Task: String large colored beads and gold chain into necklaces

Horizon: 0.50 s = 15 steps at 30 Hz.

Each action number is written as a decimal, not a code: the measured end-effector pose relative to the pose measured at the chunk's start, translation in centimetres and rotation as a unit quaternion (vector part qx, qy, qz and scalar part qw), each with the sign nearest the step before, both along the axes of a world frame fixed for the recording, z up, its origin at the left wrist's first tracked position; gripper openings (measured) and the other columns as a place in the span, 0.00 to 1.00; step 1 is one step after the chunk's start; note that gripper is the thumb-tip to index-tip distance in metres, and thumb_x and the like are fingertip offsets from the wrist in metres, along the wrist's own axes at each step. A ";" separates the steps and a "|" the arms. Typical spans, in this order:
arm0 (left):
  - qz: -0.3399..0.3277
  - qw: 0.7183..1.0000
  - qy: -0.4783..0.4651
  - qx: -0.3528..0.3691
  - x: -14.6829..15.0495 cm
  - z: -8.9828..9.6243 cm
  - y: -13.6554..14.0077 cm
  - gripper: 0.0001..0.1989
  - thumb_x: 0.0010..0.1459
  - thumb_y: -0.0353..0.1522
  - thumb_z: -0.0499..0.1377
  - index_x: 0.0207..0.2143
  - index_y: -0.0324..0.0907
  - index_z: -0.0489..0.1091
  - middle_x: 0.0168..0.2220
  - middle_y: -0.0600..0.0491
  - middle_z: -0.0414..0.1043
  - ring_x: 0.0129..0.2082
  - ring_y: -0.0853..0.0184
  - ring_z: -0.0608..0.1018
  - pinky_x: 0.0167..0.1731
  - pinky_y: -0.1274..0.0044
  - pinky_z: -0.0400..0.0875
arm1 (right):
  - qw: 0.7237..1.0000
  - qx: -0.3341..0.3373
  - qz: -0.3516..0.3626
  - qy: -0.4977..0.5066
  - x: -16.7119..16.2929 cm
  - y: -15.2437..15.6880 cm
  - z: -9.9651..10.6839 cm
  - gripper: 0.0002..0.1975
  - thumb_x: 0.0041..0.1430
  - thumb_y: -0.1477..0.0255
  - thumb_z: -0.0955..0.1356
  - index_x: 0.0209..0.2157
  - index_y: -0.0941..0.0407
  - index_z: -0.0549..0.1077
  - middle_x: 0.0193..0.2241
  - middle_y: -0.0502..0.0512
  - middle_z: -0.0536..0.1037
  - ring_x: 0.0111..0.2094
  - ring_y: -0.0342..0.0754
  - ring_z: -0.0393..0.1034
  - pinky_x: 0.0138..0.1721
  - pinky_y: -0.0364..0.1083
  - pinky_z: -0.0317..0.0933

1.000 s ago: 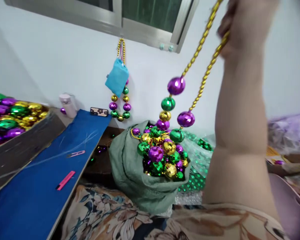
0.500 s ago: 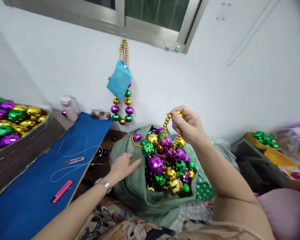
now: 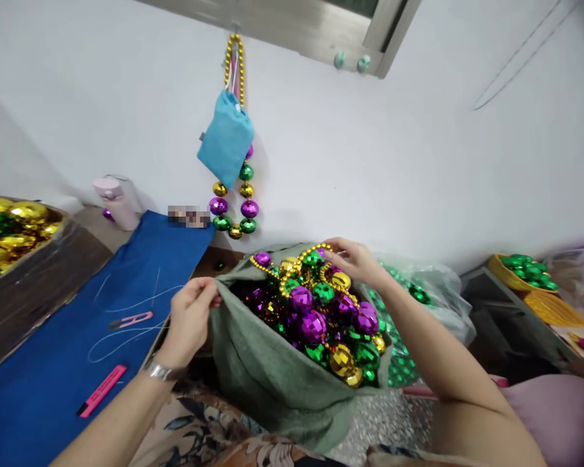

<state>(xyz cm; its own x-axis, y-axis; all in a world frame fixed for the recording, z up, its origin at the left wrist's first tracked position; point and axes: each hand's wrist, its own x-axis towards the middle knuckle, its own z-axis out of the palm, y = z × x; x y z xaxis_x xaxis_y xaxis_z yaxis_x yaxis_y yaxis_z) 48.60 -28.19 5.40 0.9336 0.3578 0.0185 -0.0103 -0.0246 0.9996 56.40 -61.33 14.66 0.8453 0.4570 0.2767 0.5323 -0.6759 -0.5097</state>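
Closest in, a person's left hand point(image 3: 192, 318) pinches the left edge of a green cloth sack point(image 3: 267, 370), thumb and fingers closed on cloth, the near rim slanting away to the right. Inside lies a heap of purple, green and gold bead necklaces point(image 3: 314, 326), to the right of those fingers. On top, a gold bead strand point(image 3: 285, 282) curves from the far side toward the left; its far end lies at the fingertips of the right hand point(image 3: 357, 263), the nearer hand. Those fingers are loosely curled; whether they grip is unclear. Beyond, a blue pouch point(image 3: 228, 139) hangs on the wall.
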 end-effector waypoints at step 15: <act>0.034 0.975 -0.065 -0.208 -4.6 1.1 1.7 0.12 0.47 0.37 0.66 0.30 0.41 0.68 0.26 0.57 0.69 0.25 0.72 0.69 0.27 0.81 0.66 | 0.968 -0.212 0.125 0.040 -5.3 7.0 -10.3 0.27 0.61 0.51 0.61 0.60 0.41 0.63 0.63 0.55 0.57 0.61 0.62 0.55 0.60 0.57 0.53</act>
